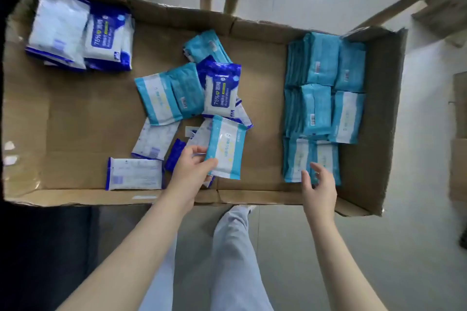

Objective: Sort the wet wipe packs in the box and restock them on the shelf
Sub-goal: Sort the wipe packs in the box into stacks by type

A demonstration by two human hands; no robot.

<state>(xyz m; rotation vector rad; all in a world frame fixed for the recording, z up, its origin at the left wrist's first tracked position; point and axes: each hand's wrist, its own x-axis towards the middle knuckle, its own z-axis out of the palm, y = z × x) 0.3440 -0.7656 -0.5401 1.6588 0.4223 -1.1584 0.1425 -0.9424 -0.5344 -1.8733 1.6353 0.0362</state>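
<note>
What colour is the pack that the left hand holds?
The pack is light blue and white; head view.

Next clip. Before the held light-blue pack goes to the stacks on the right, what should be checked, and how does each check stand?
1. Left hand grips the light-blue pack: ok, pinched at its near edge.
2. Right hand free: ok, open, holding nothing.
3. Pack matches the light-blue stacks: ok, same colour.
4. Path to the stacks over the box floor: ok, bare cardboard between.
5. Right hand touching the near stack: cannot tell.
6. Mixed pile sorted: not ok, both colours lie in it.
</note>
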